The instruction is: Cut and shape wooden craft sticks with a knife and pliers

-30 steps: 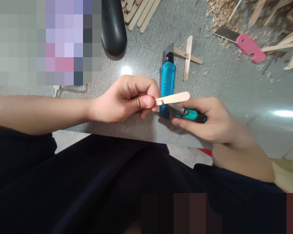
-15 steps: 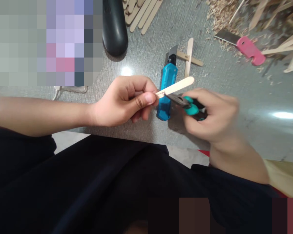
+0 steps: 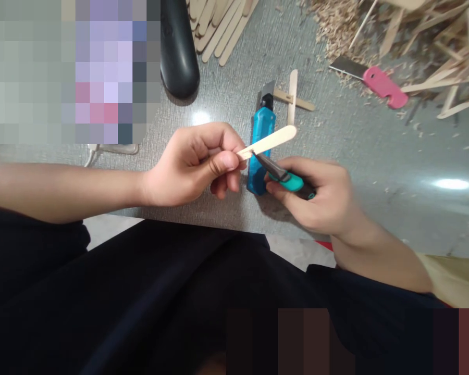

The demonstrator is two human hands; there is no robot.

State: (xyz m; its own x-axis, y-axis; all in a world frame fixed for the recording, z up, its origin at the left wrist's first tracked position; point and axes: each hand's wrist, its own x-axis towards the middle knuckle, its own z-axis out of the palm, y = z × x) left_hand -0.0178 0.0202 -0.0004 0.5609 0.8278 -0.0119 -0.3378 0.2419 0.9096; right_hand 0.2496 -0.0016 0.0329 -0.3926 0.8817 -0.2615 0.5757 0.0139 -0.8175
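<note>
Pliers [image 3: 283, 176] narrower — stick [image 3: 272, 140] in left grip [image 3: 199, 165]

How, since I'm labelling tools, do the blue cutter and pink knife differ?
The blue cutter has a straight handle; the pink knife has a notched one. The blue cutter's blade points toward the picture's top, the pink knife's blade leftward. Both have their blades exposed.

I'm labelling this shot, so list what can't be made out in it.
All in the head view:
Held stick: left end hidden by the left hand.
Pliers: handles partly covered by the right hand; tips too small to tell whether they grip the stick.
Black object: far end cut off by the top edge.
Stick pile: cut off there too.
Upper left: hidden by pixelation.
</note>
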